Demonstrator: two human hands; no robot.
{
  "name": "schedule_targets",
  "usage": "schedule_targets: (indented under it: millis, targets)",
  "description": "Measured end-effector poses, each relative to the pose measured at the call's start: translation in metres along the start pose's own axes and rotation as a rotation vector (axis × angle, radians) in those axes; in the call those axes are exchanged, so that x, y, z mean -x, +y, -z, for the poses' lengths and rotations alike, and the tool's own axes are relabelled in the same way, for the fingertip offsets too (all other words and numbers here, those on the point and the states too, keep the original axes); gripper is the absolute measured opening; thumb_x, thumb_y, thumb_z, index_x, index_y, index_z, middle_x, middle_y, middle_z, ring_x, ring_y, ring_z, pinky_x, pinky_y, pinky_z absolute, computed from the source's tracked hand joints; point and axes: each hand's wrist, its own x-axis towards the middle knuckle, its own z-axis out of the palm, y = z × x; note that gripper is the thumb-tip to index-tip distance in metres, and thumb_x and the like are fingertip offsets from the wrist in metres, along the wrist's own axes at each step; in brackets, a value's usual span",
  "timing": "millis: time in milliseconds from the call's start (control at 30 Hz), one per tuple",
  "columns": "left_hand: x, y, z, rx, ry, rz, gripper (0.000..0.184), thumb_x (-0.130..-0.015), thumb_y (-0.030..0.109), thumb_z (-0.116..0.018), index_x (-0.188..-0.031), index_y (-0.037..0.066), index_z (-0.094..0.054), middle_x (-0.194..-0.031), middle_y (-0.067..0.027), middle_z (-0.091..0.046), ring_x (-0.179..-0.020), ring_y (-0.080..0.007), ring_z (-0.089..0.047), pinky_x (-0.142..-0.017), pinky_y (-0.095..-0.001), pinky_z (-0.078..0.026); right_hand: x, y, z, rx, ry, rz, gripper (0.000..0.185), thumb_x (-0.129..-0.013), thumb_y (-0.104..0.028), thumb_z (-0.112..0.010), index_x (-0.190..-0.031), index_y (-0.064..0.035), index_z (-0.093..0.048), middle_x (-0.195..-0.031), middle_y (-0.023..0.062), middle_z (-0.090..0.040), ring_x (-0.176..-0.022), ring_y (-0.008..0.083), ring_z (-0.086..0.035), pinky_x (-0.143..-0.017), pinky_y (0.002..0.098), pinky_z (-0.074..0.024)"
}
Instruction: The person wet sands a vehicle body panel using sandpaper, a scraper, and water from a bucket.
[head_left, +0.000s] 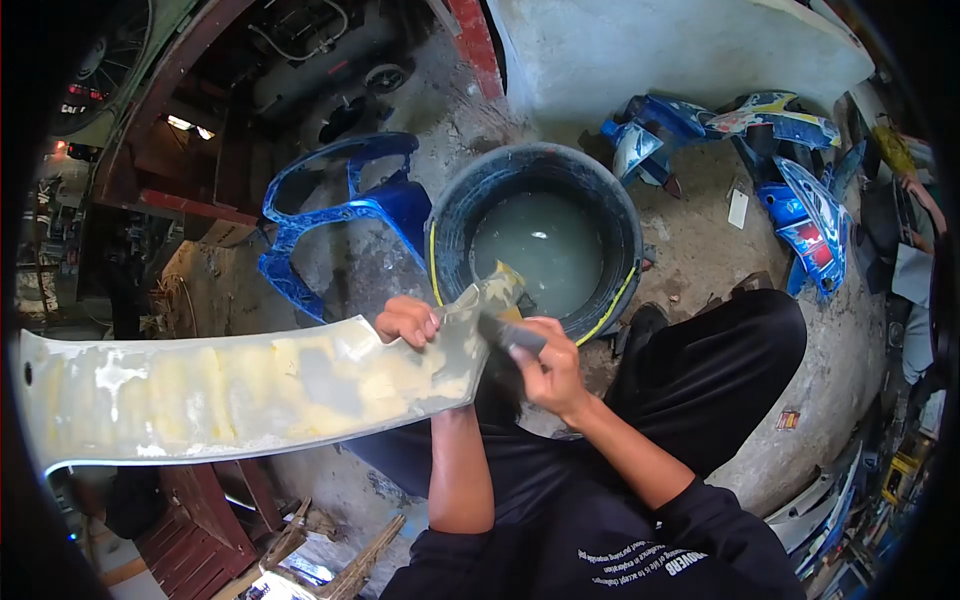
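A long motorcycle body panel (250,385), patched with white, yellow and grey filler, stretches from the left edge to in front of me. My left hand (407,321) grips it from beneath, with the fingers curled over its far edge. In my right hand (552,368) is a dark grey piece of sandpaper (522,338), pinched between thumb and fingers and slightly blurred. It is close to the panel's narrow right end; whether it touches I cannot tell. Just beyond that end stands a black bucket (616,215) of cloudy water (540,240).
A blue fairing frame (390,205) lies on the concrete floor left of the bucket. Several blue painted body parts (805,215) rest at the right by a pale wall (660,50). Wood pieces (365,560) lie at lower left, and clutter lines the right edge.
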Motion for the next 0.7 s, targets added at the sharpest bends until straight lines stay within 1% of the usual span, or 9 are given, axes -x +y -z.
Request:
schedule_targets:
  millis: [67,167,233,300,400,500,567,633,700]
  targets:
    - [0.004,0.001,-0.001,-0.001,-0.032,0.022,0.024,-0.091,0.021,-0.057,-0.074,0.011,-0.044,-0.073,-0.0024,-0.042,-0.07,-0.0134,-0.043,-0.067,-0.0253,-0.04,-0.012,-0.032,0.003,-0.069,-0.068,0.142,0.019,-0.08,0.001,-0.064,-0.098,0.0004,-0.069,-0.109,0.0119,-0.07,-0.105,0.0256,-0.066,-0.094,0.0403,-0.0436]
    - [0.001,0.001,-0.002,0.029,-0.082,0.023,0.024,-0.09,0.021,-0.06,-0.075,0.01,-0.045,-0.074,-0.0032,-0.043,-0.07,-0.014,-0.043,-0.066,-0.0251,-0.04,-0.01,-0.017,-0.001,-0.108,-0.015,0.088,0.018,-0.082,0.0,-0.063,-0.099,0.001,-0.068,-0.107,0.0118,-0.071,-0.103,0.026,-0.067,-0.094,0.0401,-0.0437]
    - [-0.002,0.0,0.001,0.05,-0.031,0.036,0.023,-0.089,0.021,-0.06,-0.076,0.01,-0.045,-0.074,-0.003,-0.042,-0.07,-0.0138,-0.043,-0.066,-0.0248,-0.04,-0.002,0.01,-0.003,0.045,0.021,-0.068,0.016,-0.084,-0.003,-0.062,-0.098,0.0016,-0.069,-0.104,0.0138,-0.071,-0.099,0.0286,-0.067,-0.093,0.0404,-0.0447]
    - [-0.002,0.003,-0.003,0.019,0.003,0.032,0.021,-0.091,0.02,-0.055,-0.075,0.012,-0.044,-0.072,-0.0014,-0.041,-0.071,-0.0128,-0.042,-0.07,-0.0255,-0.039,0.003,0.018,-0.001,0.076,0.016,-0.07,0.017,-0.084,-0.001,-0.063,-0.098,0.0012,-0.07,-0.105,0.0143,-0.071,-0.098,0.0283,-0.067,-0.092,0.0406,-0.0453]
    - [0.006,0.004,0.0,-0.073,0.014,0.026,0.022,-0.09,0.021,-0.056,-0.075,0.012,-0.044,-0.071,-0.0011,-0.041,-0.07,-0.0128,-0.042,-0.07,-0.0259,-0.038,-0.015,-0.032,-0.001,-0.095,-0.022,0.106,0.018,-0.081,0.001,-0.064,-0.099,0.0017,-0.069,-0.106,0.0136,-0.07,-0.102,0.0287,-0.067,-0.092,0.04,-0.0455]
    - [0.003,0.001,0.002,0.021,-0.069,0.028,0.023,-0.091,0.017,-0.058,-0.074,0.011,-0.044,-0.074,-0.0021,-0.042,-0.069,-0.013,-0.042,-0.065,-0.0242,-0.04,-0.012,-0.025,-0.003,-0.178,-0.019,0.096,0.017,-0.082,0.001,-0.063,-0.098,0.0019,-0.069,-0.107,0.0138,-0.07,-0.103,0.0291,-0.066,-0.092,0.0398,-0.0453]
    - [0.0,-0.002,0.009,0.054,-0.122,0.016,0.023,-0.091,0.018,-0.058,-0.074,0.011,-0.044,-0.073,-0.0019,-0.042,-0.069,-0.0128,-0.042,-0.064,-0.024,-0.04,-0.001,0.004,-0.004,-0.094,0.001,0.018,0.017,-0.083,-0.001,-0.062,-0.099,0.0019,-0.069,-0.106,0.0151,-0.07,-0.102,0.0301,-0.067,-0.091,0.0391,-0.0455]
    - [0.001,-0.002,0.006,0.03,-0.071,-0.012,0.023,-0.091,0.017,-0.058,-0.074,0.011,-0.044,-0.073,-0.0019,-0.042,-0.069,-0.0128,-0.042,-0.063,-0.0243,-0.039,-0.003,0.01,0.0,0.006,-0.019,-0.092,0.017,-0.083,-0.001,-0.063,-0.099,0.0024,-0.069,-0.106,0.0155,-0.07,-0.102,0.0304,-0.067,-0.09,0.0387,-0.0458]
    - [0.002,-0.001,0.003,0.001,-0.026,-0.013,0.023,-0.091,0.018,-0.058,-0.074,0.011,-0.044,-0.072,-0.0021,-0.042,-0.068,-0.013,-0.043,-0.063,-0.0248,-0.039,-0.004,-0.003,-0.004,-0.071,0.013,0.002,0.016,-0.083,-0.001,-0.064,-0.098,0.0021,-0.068,-0.106,0.0145,-0.07,-0.102,0.0298,-0.067,-0.09,0.0389,-0.0459]
